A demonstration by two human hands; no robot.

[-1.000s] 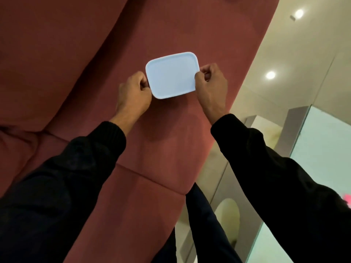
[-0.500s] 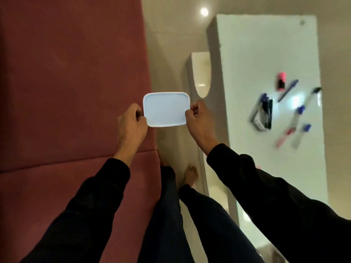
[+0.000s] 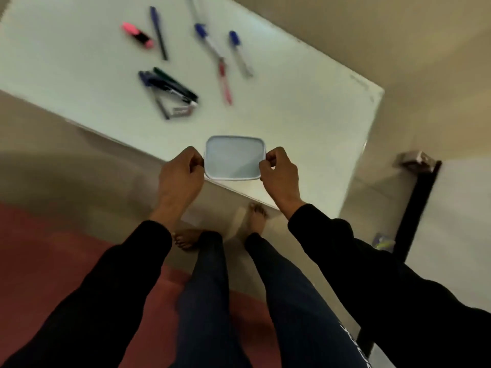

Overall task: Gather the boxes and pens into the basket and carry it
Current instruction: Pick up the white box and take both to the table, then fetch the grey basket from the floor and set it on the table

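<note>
Hands (image 3: 233, 171) on pale box (image 3: 233, 158)

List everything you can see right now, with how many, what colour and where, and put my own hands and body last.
box: one, pale blue, held over the table's near edge
table: one, white, ahead
pink highlighter: one, far left on table
pens: blurred; a dark bundle, a dark one, two blue-capped, one red
sofa: one, dark red, lower left
black post: one, right
left hand: pinches box's left edge
right hand: pinches box's right edge
bare feet: two, on floor
</note>
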